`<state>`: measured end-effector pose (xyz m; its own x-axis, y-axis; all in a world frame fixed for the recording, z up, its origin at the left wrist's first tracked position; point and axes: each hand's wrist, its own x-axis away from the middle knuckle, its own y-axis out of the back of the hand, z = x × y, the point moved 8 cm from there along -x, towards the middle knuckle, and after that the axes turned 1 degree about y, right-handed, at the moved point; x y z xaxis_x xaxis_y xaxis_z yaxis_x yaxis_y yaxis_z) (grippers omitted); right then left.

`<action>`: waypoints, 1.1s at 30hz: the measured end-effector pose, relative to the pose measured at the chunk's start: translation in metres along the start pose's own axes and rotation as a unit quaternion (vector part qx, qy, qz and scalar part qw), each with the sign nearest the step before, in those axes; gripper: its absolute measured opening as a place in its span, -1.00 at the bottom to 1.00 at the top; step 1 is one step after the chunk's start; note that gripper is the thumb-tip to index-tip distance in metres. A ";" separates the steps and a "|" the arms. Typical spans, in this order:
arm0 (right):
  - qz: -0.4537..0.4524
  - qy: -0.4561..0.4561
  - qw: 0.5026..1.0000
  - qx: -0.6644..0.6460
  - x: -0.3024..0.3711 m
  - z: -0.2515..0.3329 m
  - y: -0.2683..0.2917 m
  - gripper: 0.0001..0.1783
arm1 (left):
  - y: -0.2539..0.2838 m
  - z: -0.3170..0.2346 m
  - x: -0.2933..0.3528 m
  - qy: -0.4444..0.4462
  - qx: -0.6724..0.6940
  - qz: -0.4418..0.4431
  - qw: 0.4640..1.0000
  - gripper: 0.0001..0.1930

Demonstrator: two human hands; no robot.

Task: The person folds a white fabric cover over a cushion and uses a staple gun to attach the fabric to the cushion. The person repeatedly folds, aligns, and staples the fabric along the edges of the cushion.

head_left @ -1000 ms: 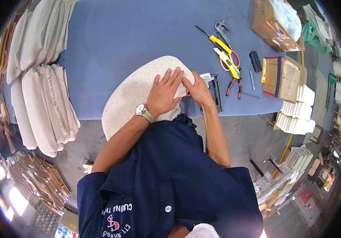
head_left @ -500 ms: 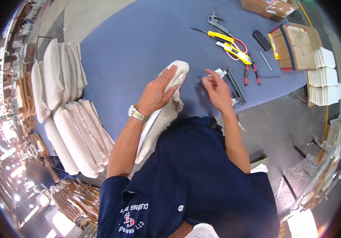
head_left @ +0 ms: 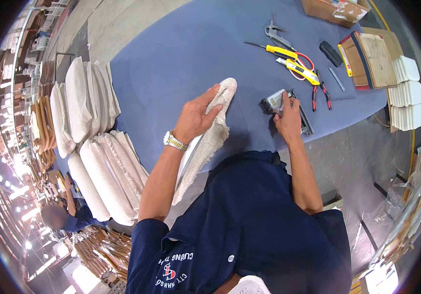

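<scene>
Left hand (head_left: 193,121) pinches the beige cushion (head_left: 211,139) between thumb and fingers, tilted up, its lower end past the near edge of the blue table (head_left: 166,59)! Right hand (head_left: 288,117) curls round the staple gun (head_left: 272,102), near that same edge; blue surface stretches between them. White lettering crosses the dark shirt (head_left: 269,230).

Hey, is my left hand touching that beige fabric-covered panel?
Touching. The head view shows the left hand gripping the beige panel, its thumb lying directly on the fabric near the panel's upper end.
</scene>
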<state>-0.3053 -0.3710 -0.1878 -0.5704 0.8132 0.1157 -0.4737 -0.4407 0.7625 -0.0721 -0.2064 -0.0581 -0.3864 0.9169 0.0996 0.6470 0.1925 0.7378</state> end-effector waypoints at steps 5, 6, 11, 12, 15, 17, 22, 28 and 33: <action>0.037 -0.044 0.960 -0.275 0.002 0.062 0.042 -0.24 | -0.002 -0.003 0.002 0.001 -0.027 -0.005 1.000 -0.48; 0.056 -0.069 0.926 -0.368 0.007 0.078 0.045 -0.26 | -0.002 -0.003 0.001 -0.002 -0.020 -0.008 1.000 -0.48; 0.118 0.060 0.894 -0.429 0.009 0.139 0.042 -0.37 | 0.000 -0.005 0.001 -0.029 -0.015 -0.046 0.998 -0.44; 0.105 0.083 0.901 -0.413 0.008 0.144 0.044 -0.35 | 0.000 -0.005 0.001 -0.027 -0.009 -0.046 0.999 -0.45; 0.076 0.137 0.915 -0.371 0.008 0.153 0.048 -0.31 | 0.001 -0.004 0.001 -0.027 0.001 -0.052 0.998 -0.47; 0.068 0.151 0.919 -0.357 0.011 0.151 0.046 -0.29 | 0.002 -0.002 0.002 -0.038 -0.002 -0.064 0.997 -0.48; 0.067 0.152 0.921 -0.351 0.013 0.149 0.041 -0.27 | 0.002 0.002 0.001 -0.044 0.001 -0.065 0.997 -0.46; 0.086 0.152 0.924 -0.341 0.007 0.155 0.041 -0.25 | 0.003 0.003 -0.002 -0.038 0.012 -0.055 0.998 -0.43; 0.087 0.158 0.922 -0.343 0.003 0.157 0.039 -0.28 | 0.003 0.006 -0.004 -0.046 0.046 -0.065 0.996 -0.41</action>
<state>-0.2201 -0.3259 -0.0580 -0.7936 0.6038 -0.0751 -0.6074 -0.7792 0.1544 -0.0644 -0.2071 -0.0605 -0.4123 0.9093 -0.0568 0.6540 0.3388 0.6764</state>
